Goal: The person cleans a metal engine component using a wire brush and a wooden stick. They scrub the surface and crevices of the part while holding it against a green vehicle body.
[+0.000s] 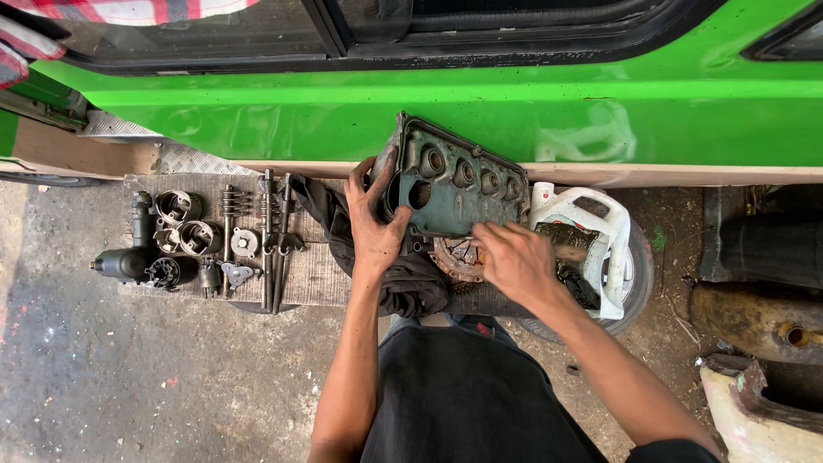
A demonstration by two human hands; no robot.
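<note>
My left hand (375, 225) grips the near-left edge of the green engine cover (454, 184), propped tilted against the green vehicle door (480, 111). My right hand (517, 260) is clenched on a brush handle (573, 252), so I judge I'm scrubbing; next stroke needs steady bracing. Left of my hands, pistons (182, 223) crowd the desk (313, 279); the cut white jug (591, 244) hems in the right.
</note>
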